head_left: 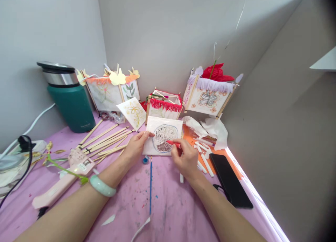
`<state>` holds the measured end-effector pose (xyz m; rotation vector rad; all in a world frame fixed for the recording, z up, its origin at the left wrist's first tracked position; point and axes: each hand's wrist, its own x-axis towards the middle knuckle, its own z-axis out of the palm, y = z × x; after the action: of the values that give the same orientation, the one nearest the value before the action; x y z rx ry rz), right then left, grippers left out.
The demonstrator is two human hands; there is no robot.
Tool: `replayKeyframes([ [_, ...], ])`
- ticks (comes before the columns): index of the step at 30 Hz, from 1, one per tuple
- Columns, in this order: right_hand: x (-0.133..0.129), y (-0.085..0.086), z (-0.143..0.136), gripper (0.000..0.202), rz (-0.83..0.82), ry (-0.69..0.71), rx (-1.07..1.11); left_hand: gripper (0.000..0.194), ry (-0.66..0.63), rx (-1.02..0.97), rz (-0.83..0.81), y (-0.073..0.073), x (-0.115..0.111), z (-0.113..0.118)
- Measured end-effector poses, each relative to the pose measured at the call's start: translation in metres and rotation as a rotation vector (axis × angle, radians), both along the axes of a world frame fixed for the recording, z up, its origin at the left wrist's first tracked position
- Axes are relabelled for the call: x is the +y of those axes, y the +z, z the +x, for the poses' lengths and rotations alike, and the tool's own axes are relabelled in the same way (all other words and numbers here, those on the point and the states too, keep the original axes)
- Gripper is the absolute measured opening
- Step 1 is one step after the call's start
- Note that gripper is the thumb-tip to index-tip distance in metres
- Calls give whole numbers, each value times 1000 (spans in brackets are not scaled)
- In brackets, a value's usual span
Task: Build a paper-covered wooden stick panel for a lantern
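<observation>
My left hand pinches the left edge of a white drawing panel, thumb on its face. On the panel is a round blue outline with dark strokes in it and a brown patterned shape below. My right hand grips a red marker whose tip points at the drawing, above the brown shape; whether it touches cannot be seen. Just below the panel lie a small blue paint pot and a thin blue paintbrush. White markers lie to the right of my right hand.
Behind the panel stand stick-framed lanterns with drawn sides. Wooden sticks, a pink glue gun and a teal tumbler are on the left. A black phone and crumpled white tissue lie on the right.
</observation>
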<state>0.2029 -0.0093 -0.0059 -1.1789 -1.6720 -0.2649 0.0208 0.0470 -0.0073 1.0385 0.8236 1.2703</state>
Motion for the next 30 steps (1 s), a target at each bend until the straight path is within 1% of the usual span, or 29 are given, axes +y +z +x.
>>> replayKeyframes([
  [2,2,3,4,13,32,-66,19,41,22,16,-10,-1,2,-1],
  [4,4,5,8,13,46,-96,31,43,49,32,-22,-3,5,-3],
  [6,6,5,10,13,21,-83,38,45,63,39,-36,-6,8,-4],
  [9,7,3,11,17,-68,-45,38,46,66,41,-55,-10,12,-6],
  [12,9,0,13,18,-135,-38,27,48,62,45,-64,-11,13,-6],
  [16,11,0,16,14,-145,-85,41,50,50,64,-79,-8,12,-7],
  [19,12,2,18,18,-132,-92,59,50,52,92,-73,-5,10,-7],
  [25,15,1,19,24,-173,-4,52,51,83,221,-1,-3,8,-8],
  [27,16,-1,20,23,-190,5,43,49,109,301,46,-3,9,-9],
  [30,18,-3,22,20,-187,-19,50,44,148,428,144,-2,10,-11],
])
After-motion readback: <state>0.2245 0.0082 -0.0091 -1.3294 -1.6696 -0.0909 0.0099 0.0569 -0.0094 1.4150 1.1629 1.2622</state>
